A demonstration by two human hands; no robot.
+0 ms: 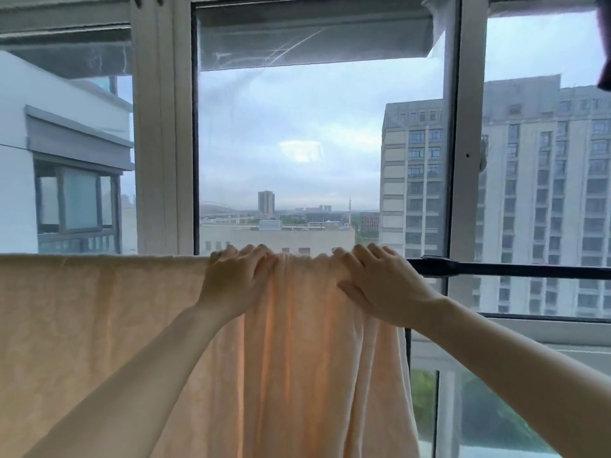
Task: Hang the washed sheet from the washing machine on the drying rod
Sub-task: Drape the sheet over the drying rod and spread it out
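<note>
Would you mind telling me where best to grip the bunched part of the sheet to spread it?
Grip the gathered folds of the sheet at the rod, from above. They pile there near its right edge, and bare rod lies to the right.

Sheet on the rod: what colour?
Pale peach fabric sheet, plain, no print; head view.

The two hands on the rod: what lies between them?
In the head view, only bunched, gathered folds of the peach sheet lie between the left hand and the right hand, covering the drying rod there.
</note>
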